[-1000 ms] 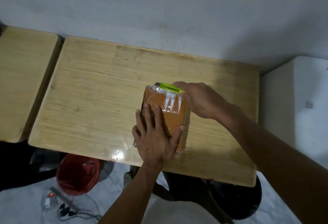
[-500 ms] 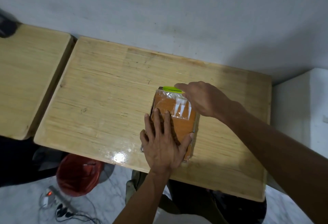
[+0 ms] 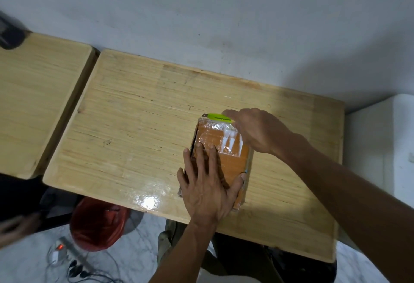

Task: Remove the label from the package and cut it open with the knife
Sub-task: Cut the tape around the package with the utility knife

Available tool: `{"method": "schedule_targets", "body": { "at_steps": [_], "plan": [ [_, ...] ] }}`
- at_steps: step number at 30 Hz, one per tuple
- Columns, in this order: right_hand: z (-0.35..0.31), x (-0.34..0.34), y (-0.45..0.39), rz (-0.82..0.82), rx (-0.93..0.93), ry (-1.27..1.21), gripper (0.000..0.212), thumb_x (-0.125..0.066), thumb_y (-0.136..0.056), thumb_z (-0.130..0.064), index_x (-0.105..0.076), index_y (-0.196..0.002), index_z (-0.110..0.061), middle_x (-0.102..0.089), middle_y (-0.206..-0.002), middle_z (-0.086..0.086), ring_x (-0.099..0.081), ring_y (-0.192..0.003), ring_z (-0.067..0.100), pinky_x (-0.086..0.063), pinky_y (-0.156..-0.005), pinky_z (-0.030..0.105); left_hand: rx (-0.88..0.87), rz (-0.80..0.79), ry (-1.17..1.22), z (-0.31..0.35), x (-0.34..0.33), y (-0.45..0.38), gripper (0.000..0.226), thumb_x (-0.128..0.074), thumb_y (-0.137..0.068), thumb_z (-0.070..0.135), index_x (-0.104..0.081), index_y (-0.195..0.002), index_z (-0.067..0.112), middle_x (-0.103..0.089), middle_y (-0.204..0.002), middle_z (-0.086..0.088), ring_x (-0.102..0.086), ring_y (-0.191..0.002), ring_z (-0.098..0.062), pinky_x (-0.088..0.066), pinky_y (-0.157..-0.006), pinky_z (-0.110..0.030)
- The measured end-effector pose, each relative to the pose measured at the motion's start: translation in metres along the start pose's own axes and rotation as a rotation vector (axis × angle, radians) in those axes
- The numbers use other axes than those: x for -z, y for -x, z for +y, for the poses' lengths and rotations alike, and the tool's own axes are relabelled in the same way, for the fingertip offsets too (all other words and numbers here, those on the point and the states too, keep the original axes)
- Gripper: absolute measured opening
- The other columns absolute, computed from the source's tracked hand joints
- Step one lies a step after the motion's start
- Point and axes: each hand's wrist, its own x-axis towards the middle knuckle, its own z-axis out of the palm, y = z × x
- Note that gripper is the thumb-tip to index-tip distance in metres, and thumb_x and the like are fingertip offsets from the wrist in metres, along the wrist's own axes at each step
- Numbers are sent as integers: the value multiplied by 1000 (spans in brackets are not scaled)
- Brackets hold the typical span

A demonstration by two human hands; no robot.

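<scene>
**Package pinned flat, knife at the far edge**

One orange package [image 3: 220,148] wrapped in clear tape, lying flat on the table [image 3: 139,130] toward its near right part. Left hand [image 3: 207,184] spread palm-down over the near half, fingers splayed and pressing — most likely to keep the package from sliding or tipping while the blade works. Right hand [image 3: 255,129] reaching in from the right, closed around one green knife [image 3: 218,117], its handle lying along the package's far edge. Blade tip dark and barely visible at the left end of the handle; contact with the tape impossible to confirm. Placement along that top seam suggests a cut running sideways, away from the holding fingers — a sensible split, with the pressing hand kept well behind the blade's line.

A pale, shiny patch on the upper right of the package, under the tape; label or glare, hard to say.

Count: one package, one knife, two hands, two wooden tabletops side by side. Below the table edge, one red bag [image 3: 96,224] on the floor beside a power strip [image 3: 67,253].
</scene>
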Motion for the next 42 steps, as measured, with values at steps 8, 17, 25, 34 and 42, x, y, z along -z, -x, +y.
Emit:
{"method": "schedule_targets", "body": {
  "at_steps": [8,17,25,34,42],
  "plan": [
    [-1,4,-3,-22,9,60,49,-52,-97,-11,-43,-144,-23,-60,-89,2,-56,-73,20,-50,-61,32,2,4,8,1,1,0,100,-33,-80,89,-32,-155,24,-23,-166,-8,-11,-154,-34,-29,-112,-60],
    [-5,3,-4,-83,-33,85,50,-50,-97,-13,-38,-144,-28,-63,-99,3,-62,-79,23,-52,-63,32,-3,21,12,1,0,1,99,-37,-80,88,-36,-154,23,-27,-165,-8,-15,-153,-35,-31,-110,-60],
    [-14,13,-1,-96,-39,121,55,-44,-94,-7,-37,-146,-22,-62,-102,7,-62,-81,27,-54,-69,36,4,22,5,1,0,1,99,-36,-80,88,-36,-154,22,-24,-166,-7,-13,-154,-35,-29,-112,-60],
    [-23,18,6,-94,-50,210,52,-44,-96,-9,-34,-146,-18,-62,-101,7,-63,-78,25,-55,-67,35,-2,27,14,1,0,1,100,-38,-80,89,-35,-155,23,-26,-165,-9,-14,-154,-35,-30,-111,-59],
    [-31,16,5,-93,-72,261,50,-43,-96,-9,-35,-145,-16,-60,-98,7,-57,-71,23,-39,-56,30,2,26,15,1,-1,1,99,-39,-80,87,-36,-154,22,-25,-165,-9,-14,-154,-35,-30,-111,-59]
  ]
}}
